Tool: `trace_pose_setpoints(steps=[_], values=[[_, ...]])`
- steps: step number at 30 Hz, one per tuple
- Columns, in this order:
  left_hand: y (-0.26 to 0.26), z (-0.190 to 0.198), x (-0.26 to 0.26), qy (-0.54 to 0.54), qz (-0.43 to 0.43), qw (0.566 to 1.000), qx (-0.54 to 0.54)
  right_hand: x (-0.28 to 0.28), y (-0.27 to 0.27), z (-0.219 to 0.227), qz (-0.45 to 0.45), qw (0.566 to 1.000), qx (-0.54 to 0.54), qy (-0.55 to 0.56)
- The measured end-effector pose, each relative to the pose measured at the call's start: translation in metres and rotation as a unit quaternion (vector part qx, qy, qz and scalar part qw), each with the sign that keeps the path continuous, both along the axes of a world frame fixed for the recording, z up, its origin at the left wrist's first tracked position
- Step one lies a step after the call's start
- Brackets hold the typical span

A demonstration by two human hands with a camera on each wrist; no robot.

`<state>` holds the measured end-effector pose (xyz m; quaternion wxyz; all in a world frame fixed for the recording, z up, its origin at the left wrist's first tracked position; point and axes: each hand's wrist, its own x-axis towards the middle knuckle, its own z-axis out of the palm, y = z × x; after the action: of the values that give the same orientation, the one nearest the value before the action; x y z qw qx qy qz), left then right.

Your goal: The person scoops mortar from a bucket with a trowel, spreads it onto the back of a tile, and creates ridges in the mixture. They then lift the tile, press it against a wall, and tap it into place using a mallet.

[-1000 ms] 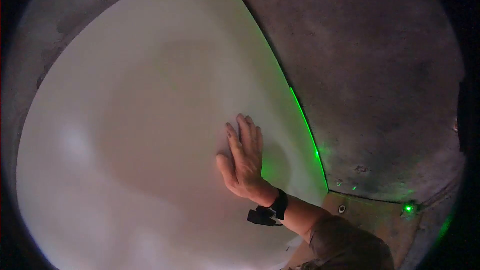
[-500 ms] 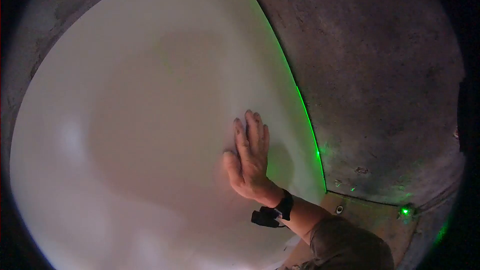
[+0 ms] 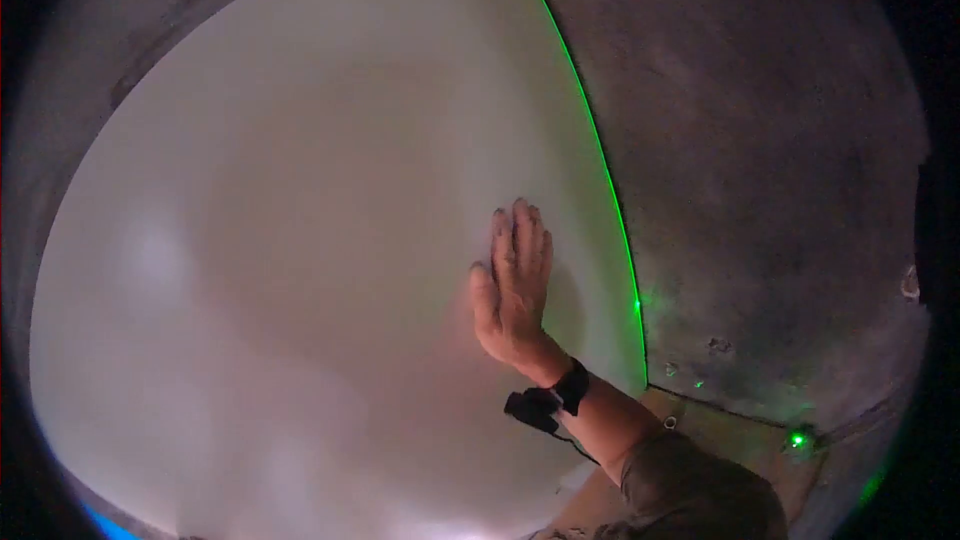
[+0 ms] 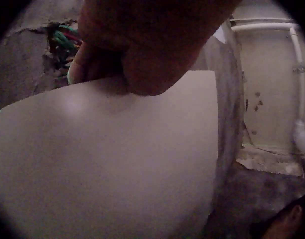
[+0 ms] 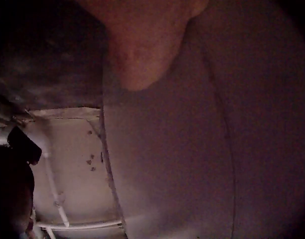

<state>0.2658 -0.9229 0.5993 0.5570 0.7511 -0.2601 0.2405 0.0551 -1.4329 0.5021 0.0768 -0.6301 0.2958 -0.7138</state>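
A large white panel (image 3: 330, 190) fills much of the head view. My right hand (image 3: 515, 285) lies flat on it near its right edge, fingers straight and together, thumb a little apart. In the right wrist view, part of the right hand (image 5: 147, 45) shows against the dim panel surface (image 5: 167, 149). My left hand (image 4: 137, 45) is outside the head view; in the left wrist view it grips the upper edge of the white panel (image 4: 122, 159), with its fingers curled there and the fingertips partly hidden.
A rough grey wall (image 3: 760, 140) borders the panel on the right. A green laser line (image 3: 612, 175) runs along the panel's right edge, and a bright green light (image 3: 797, 440) glows at lower right. Pipes (image 4: 299, 59) and a wall hole with coloured wires (image 4: 65, 42) also show.
My right hand has slid up and slightly right across the panel. In the head view the green line now reaches farther up the panel's right edge.
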Motion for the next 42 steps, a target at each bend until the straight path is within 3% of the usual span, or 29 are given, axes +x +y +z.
trace_pose_setpoints(steps=[2,3,4,6,7,8,10,11,14,16,18,20,22,23,27,30,36,39,40,41,42], values=[[0.013,-0.007,0.020,-0.023,-0.074,0.997,-0.002,0.000,0.001,0.002,-0.010,1.000,0.006,0.010],[-0.006,-0.002,0.000,0.015,-0.069,0.997,-0.033,0.005,-0.004,-0.004,-0.033,0.999,-0.001,0.018],[-0.001,-0.014,0.020,0.032,0.007,0.998,-0.055,0.008,-0.008,-0.010,-0.044,0.999,-0.010,0.021],[0.008,-0.015,0.023,0.053,-0.059,0.996,-0.052,0.008,-0.017,-0.015,-0.035,0.998,-0.033,0.037],[-0.003,-0.011,0.012,0.028,-0.037,0.998,-0.030,0.010,-0.016,-0.014,-0.025,0.999,0.005,0.035],[-0.015,-0.012,0.004,0.010,-0.027,0.998,-0.062,0.004,-0.016,-0.013,-0.002,0.999,-0.033,0.025],[-0.024,-0.005,0.001,-0.004,0.024,0.999,0.021,-0.003,-0.014,-0.008,-0.010,0.996,-0.028,0.079],[-0.029,0.000,-0.008,-0.034,0.028,0.998,0.042,-0.007,-0.005,0.005,-0.012,0.993,-0.040,0.111],[-0.032,0.014,-0.002,-0.013,0.028,0.998,0.060,-0.013,0.042,0.078,0.006,0.975,-0.211,0.067],[-0.033,0.017,0.001,0.012,-0.031,0.999,0.028,-0.011,0.086,0.132,0.033,0.945,-0.326,0.017],[-0.028,0.022,0.002,0.015,-0.047,0.998,0.029,-0.019,0.135,0.173,0.077,0.925,-0.371,0.004],[-0.019,0.019,0.007,-0.008,-0.074,0.996,0.044,0.000,0.164,0.195,0.044,0.915,-0.400,0.015],[-0.019,0.023,0.016,-0.057,-0.061,0.995,0.056,0.076,0.164,0.205,-0.059,0.917,-0.391,0.052],[-0.021,0.023,0.018,-0.079,-0.061,0.993,0.069,0.093,0.163,0.205,-0.115,0.916,-0.378,0.076],[-0.016,0.038,0.006,-0.078,-0.023,0.987,0.136,0.094,0.160,0.201,-0.079,0.920,-0.367,0.110],[-0.020,0.030,0.010,-0.093,-0.055,0.992,0.065,0.094,0.159,0.212,-0.074,0.921,-0.363,0.120],[-0.023,0.021,0.002,-0.124,0.027,0.987,0.099,0.090,0.137,0.195,-0.071,0.921,-0.352,0.150],[-0.027,-0.013,0.004,-0.192,0.116,0.972,0.072,0.081,0.142,0.165,-0.075,0.926,-0.330,0.169],[-0.028,-0.030,0.015,-0.224,0.088,0.970,0.041,0.074,0.145,0.157,-0.036,0.923,-0.339,0.178],[-0.026,-0.043,0.017,-0.273,0.057,0.960,-0.014,0.070,0.150,0.147,-0.114,0.911,-0.351,0.185],[-0.028,-0.049,0.002,-0.247,-0.006,0.965,-0.083,0.051,0.171,0.141,-0.062,0.919,-0.284,0.266]])
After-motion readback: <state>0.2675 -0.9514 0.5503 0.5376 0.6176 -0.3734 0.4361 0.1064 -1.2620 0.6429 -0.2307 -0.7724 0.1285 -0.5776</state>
